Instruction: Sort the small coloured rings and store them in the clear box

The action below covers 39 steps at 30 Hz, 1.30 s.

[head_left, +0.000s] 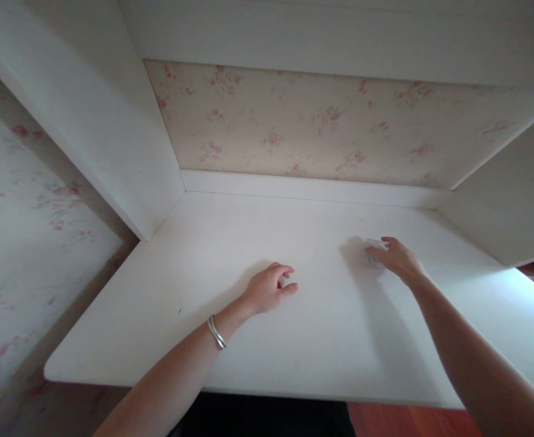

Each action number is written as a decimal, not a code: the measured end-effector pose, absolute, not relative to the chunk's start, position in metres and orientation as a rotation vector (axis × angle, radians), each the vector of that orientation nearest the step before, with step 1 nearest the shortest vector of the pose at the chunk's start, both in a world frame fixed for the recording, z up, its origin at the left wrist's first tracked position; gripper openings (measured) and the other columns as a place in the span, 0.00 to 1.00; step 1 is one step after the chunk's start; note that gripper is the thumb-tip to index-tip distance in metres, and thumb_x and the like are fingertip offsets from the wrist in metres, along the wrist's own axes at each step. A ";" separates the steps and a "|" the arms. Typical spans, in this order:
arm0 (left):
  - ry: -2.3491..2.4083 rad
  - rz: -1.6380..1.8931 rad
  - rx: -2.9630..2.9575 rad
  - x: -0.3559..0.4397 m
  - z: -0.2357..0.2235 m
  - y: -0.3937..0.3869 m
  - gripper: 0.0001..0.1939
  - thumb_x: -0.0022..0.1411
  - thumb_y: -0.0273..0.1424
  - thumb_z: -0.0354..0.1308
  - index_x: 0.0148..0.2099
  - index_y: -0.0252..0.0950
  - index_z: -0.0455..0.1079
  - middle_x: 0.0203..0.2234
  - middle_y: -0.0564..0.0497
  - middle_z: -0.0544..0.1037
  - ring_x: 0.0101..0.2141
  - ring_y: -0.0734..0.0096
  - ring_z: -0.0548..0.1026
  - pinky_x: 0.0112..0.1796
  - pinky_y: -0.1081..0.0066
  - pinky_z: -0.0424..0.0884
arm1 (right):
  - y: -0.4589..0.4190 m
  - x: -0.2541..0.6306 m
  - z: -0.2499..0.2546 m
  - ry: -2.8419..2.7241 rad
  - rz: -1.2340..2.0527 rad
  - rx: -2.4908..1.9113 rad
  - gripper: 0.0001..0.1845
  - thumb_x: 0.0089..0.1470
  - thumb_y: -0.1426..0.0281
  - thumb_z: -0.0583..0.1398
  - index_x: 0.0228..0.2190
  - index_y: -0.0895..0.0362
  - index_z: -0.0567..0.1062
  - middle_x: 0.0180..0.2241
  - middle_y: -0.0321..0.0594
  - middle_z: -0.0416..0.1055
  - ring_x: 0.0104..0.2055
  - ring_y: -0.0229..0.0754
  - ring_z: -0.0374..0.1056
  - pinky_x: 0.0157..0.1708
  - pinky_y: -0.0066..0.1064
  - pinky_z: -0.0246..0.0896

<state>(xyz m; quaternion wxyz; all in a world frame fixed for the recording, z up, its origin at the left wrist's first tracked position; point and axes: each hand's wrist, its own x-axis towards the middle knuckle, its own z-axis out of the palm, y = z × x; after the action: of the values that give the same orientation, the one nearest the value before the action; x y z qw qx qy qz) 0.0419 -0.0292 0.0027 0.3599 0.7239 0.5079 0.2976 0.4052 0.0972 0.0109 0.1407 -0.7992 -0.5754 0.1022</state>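
Note:
On the right half of the white desktop (325, 328), my right hand (397, 258) has its fingers around a small clear object (373, 258). It looks like a glass or clear plastic cup or jar, but the fingers cover part of it and its exact kind is unclear. My left hand (269, 288) is near the middle of the desktop, with thumb and fingers apart and nothing between them. A silver bracelet (217, 332) circles the left wrist.
White side panels stand at the left (89, 109) and right (508, 200) of the desktop. Floral wallpaper (294, 127) covers the back, above a white ledge (312, 187). A tiny dark mark (180, 311) lies at the left. Reddish wooden floor (407, 420) shows below the front edge.

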 end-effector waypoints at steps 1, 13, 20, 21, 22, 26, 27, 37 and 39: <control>1.313 0.752 1.881 0.042 0.003 -0.029 0.18 0.58 0.42 0.55 0.48 0.39 0.69 0.42 0.51 0.74 0.30 0.74 0.72 0.35 0.73 0.68 | 0.100 0.413 0.009 -1.654 0.274 -2.346 0.43 0.44 0.48 0.58 0.56 0.60 0.64 0.47 0.59 0.69 0.47 0.60 0.68 0.39 0.44 0.61; 1.292 0.745 2.018 0.040 -0.001 -0.025 0.11 0.61 0.36 0.52 0.39 0.39 0.75 0.34 0.51 0.77 0.33 0.71 0.73 0.35 0.73 0.67 | 0.063 0.369 0.038 -1.731 -0.089 -2.158 0.40 0.48 0.46 0.54 0.55 0.59 0.64 0.55 0.58 0.61 0.57 0.64 0.55 0.48 0.50 0.54; 1.309 0.879 1.877 0.035 -0.005 -0.021 0.15 0.61 0.32 0.51 0.49 0.34 0.70 0.38 0.47 0.77 0.32 0.71 0.74 0.38 0.70 0.70 | 0.013 0.230 0.019 -1.827 0.924 -1.559 0.22 0.56 0.53 0.51 0.37 0.55 0.75 0.30 0.39 0.75 0.25 0.38 0.68 0.26 0.29 0.61; 1.318 0.899 1.852 0.034 -0.006 -0.020 0.17 0.60 0.31 0.51 0.52 0.34 0.68 0.40 0.46 0.76 0.34 0.70 0.74 0.40 0.69 0.71 | 0.007 0.213 0.016 -1.894 0.965 -1.499 0.22 0.57 0.53 0.50 0.33 0.55 0.75 0.27 0.38 0.74 0.23 0.37 0.66 0.25 0.28 0.60; 1.325 0.923 1.837 0.033 -0.006 -0.019 0.20 0.60 0.28 0.50 0.54 0.33 0.66 0.44 0.45 0.76 0.38 0.69 0.74 0.43 0.68 0.70 | 0.002 0.197 0.013 -1.963 0.971 -1.434 0.22 0.58 0.54 0.50 0.31 0.55 0.76 0.25 0.37 0.73 0.24 0.37 0.67 0.25 0.28 0.60; 1.353 0.974 1.841 0.028 -0.008 -0.014 0.25 0.57 0.20 0.46 0.57 0.32 0.64 0.52 0.44 0.71 0.52 0.68 0.68 0.55 0.67 0.61 | -0.010 0.163 0.005 -2.060 0.814 -1.242 0.18 0.61 0.60 0.49 0.34 0.54 0.75 0.33 0.38 0.75 0.34 0.39 0.69 0.36 0.29 0.60; 1.345 0.954 1.855 0.028 -0.008 -0.013 0.25 0.56 0.20 0.46 0.55 0.32 0.66 0.51 0.45 0.72 0.51 0.68 0.69 0.55 0.68 0.62 | -0.011 0.162 0.004 -2.070 0.765 -1.231 0.18 0.61 0.62 0.48 0.34 0.54 0.75 0.34 0.39 0.75 0.35 0.39 0.69 0.38 0.30 0.60; 1.246 0.853 1.993 0.029 -0.005 -0.015 0.20 0.55 0.21 0.47 0.48 0.36 0.71 0.43 0.49 0.77 0.43 0.68 0.73 0.48 0.70 0.67 | -0.017 0.178 -0.002 -2.152 0.687 -1.190 0.16 0.62 0.64 0.48 0.35 0.55 0.74 0.35 0.39 0.74 0.37 0.39 0.68 0.39 0.29 0.59; 1.247 0.858 1.993 0.029 -0.004 -0.015 0.19 0.56 0.21 0.47 0.47 0.36 0.71 0.42 0.49 0.77 0.43 0.69 0.73 0.47 0.71 0.67 | -0.017 0.178 -0.001 -2.158 0.691 -1.185 0.16 0.62 0.65 0.48 0.36 0.55 0.74 0.36 0.40 0.73 0.38 0.39 0.68 0.39 0.29 0.59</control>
<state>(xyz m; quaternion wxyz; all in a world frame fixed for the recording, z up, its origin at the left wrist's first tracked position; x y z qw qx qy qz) 0.0291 -0.0146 -0.0042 0.3141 0.7560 0.4731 0.3256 0.1778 -0.0170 -0.0010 0.2879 -0.4438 -0.8082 0.2589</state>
